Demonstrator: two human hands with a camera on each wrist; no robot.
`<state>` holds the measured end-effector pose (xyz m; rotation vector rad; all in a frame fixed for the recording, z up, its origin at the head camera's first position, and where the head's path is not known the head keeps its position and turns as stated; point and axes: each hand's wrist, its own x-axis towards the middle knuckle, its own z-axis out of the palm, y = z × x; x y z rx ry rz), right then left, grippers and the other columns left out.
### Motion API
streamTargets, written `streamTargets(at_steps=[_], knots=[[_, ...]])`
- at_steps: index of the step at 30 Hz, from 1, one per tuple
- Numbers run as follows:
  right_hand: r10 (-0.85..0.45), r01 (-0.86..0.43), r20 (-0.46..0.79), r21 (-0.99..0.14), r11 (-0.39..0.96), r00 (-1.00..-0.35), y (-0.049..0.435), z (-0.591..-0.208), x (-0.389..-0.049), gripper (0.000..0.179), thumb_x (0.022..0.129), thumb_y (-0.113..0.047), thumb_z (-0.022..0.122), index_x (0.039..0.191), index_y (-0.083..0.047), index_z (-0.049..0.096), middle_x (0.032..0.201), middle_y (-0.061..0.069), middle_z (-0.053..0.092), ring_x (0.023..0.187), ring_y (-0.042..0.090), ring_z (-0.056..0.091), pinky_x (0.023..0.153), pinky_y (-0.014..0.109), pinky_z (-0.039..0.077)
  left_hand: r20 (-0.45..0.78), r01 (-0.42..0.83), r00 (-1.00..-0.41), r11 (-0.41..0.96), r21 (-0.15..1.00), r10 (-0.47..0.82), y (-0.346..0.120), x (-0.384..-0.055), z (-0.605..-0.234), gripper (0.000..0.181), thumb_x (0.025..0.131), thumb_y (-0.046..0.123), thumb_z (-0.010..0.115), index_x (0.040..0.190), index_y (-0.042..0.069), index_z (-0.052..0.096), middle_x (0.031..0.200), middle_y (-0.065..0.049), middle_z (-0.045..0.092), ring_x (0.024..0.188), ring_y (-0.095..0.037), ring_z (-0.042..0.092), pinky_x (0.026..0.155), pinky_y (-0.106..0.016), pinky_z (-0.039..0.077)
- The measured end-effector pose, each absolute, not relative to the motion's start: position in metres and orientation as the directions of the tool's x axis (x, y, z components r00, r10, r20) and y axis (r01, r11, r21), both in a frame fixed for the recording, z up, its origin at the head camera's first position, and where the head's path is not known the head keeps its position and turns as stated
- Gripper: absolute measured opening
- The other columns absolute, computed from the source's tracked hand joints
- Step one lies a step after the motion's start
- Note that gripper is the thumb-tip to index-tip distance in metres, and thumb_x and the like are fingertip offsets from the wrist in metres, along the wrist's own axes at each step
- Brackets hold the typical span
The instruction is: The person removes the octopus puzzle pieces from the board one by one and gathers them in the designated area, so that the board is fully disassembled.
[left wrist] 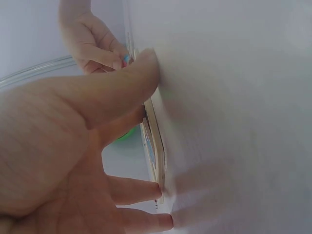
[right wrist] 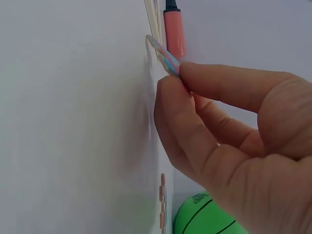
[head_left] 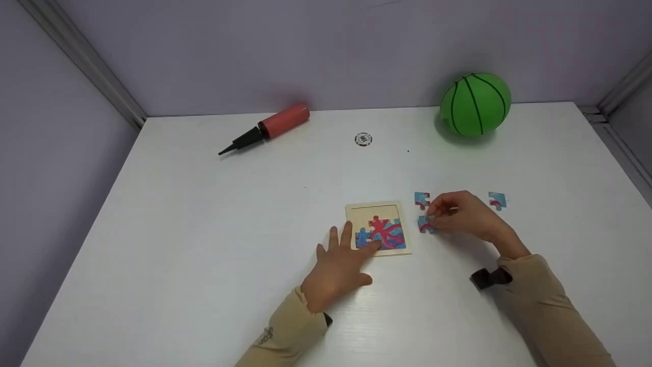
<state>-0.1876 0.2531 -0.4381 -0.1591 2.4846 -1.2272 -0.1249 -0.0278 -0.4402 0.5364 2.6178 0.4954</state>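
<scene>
A wooden puzzle board (head_left: 377,205) lies on the white table, its lower part filled with pieces of a red octopus on blue. My left hand (head_left: 337,270) rests on the board's left and front side with its fingers spread, one fingertip over the fitted pieces. Just right of the board, my right hand (head_left: 466,218) pinches a blue and red puzzle piece (right wrist: 167,59) between thumb and fingers, and the right wrist view has it tilted above the table. Another puzzle piece (head_left: 421,199) lies behind it, and one more loose piece (head_left: 497,200) lies farther right.
A red and black hand pump (head_left: 285,122) lies at the back left of the table. A round poker chip (head_left: 363,139) is at the back middle. The green ball (head_left: 474,104) sits at the back right by the wall. Pale walls enclose the back and sides.
</scene>
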Motion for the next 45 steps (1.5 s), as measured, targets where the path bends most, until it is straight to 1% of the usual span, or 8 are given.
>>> streamTargets(at_steps=[7,11,17,24,31,35,40,45], knots=[[-0.211,0.050,-0.267,-0.722,0.690,-0.940,0.250,-0.438,-0.186,0.016,0.084,-0.011,0.071,0.096,-0.003,0.065,0.082,0.007,0.056,0.073,0.022,0.050,0.060,0.027,0.048,-0.321,0.294,-0.840,0.865,0.407,0.437,-0.028,-0.126,-0.442,0.065,0.084,0.029,0.074,0.143,0.033,0.046,0.156,-0.023,0.015,0.141,-0.049,0.011,0.101,-0.069,0.024],[-0.204,0.038,-0.260,-0.697,0.716,-0.944,0.251,-0.440,-0.186,0.018,0.084,-0.014,0.072,0.097,-0.004,0.065,0.084,0.007,0.055,0.077,0.022,0.050,0.062,0.028,0.047,-0.326,0.296,-0.839,0.867,0.400,0.436,-0.028,-0.126,-0.443,0.065,0.084,0.030,0.074,0.143,0.033,0.046,0.157,-0.022,0.014,0.141,-0.049,0.011,0.101,-0.069,0.024],[-0.209,0.015,-0.239,-0.690,0.724,-0.948,0.250,-0.441,-0.187,0.016,0.084,-0.012,0.071,0.096,-0.004,0.066,0.087,0.007,0.057,0.081,0.024,0.050,0.064,0.028,0.047,-0.331,0.292,-0.839,0.870,0.396,0.432,-0.028,-0.126,-0.442,0.066,0.084,0.031,0.074,0.143,0.034,0.045,0.157,-0.022,0.014,0.141,-0.049,0.010,0.101,-0.069,0.024],[-0.205,0.008,-0.218,-0.703,0.711,-0.954,0.244,-0.437,-0.187,0.014,0.090,-0.016,0.066,0.096,-0.004,0.066,0.087,0.007,0.059,0.080,0.024,0.052,0.062,0.028,0.047,-0.324,0.288,-0.840,0.865,0.410,0.434,-0.028,-0.124,-0.439,0.065,0.084,0.030,0.074,0.143,0.033,0.046,0.157,-0.022,0.014,0.141,-0.049,0.011,0.101,-0.069,0.024],[-0.276,-0.054,-0.179,-0.744,0.666,-0.944,0.224,-0.435,-0.189,0.013,0.090,-0.017,0.066,0.094,-0.005,0.067,0.089,0.008,0.062,0.074,0.023,0.059,0.063,0.031,0.050,-0.300,0.306,-0.849,0.867,0.393,0.435,-0.028,-0.124,-0.440,0.065,0.084,0.030,0.074,0.142,0.031,0.047,0.155,-0.023,0.018,0.140,-0.049,0.016,0.100,-0.068,0.027],[-0.317,-0.083,-0.170,-0.755,0.650,-0.933,0.207,-0.437,-0.193,0.014,0.090,-0.019,0.068,0.095,-0.006,0.067,0.088,0.008,0.062,0.070,0.021,0.059,0.060,0.031,0.049,-0.310,0.295,-0.848,0.868,0.399,0.430,-0.029,-0.124,-0.440,0.070,0.084,0.031,0.074,0.146,0.029,0.042,0.156,-0.022,0.017,0.140,-0.048,0.014,0.101,-0.067,0.026],[-0.352,-0.114,-0.158,-0.760,0.640,-0.922,0.185,-0.439,-0.198,0.013,0.089,-0.020,0.069,0.092,-0.008,0.068,0.086,0.005,0.063,0.072,0.019,0.057,0.063,0.031,0.047,-0.324,0.284,-0.844,0.868,0.407,0.428,-0.029,-0.124,-0.439,0.078,0.085,0.032,0.073,0.151,0.026,0.033,0.157,-0.021,0.014,0.141,-0.048,0.013,0.102,-0.067,0.025],[-0.389,-0.141,-0.154,-0.762,0.632,-0.908,0.172,-0.439,-0.202,0.012,0.090,-0.019,0.068,0.093,-0.007,0.068,0.086,0.004,0.064,0.075,0.019,0.058,0.067,0.030,0.048,-0.317,0.297,-0.842,0.866,0.403,0.437,-0.029,-0.124,-0.438,0.076,0.085,0.032,0.073,0.150,0.023,0.035,0.157,-0.021,0.016,0.140,-0.048,0.015,0.100,-0.067,0.027]])
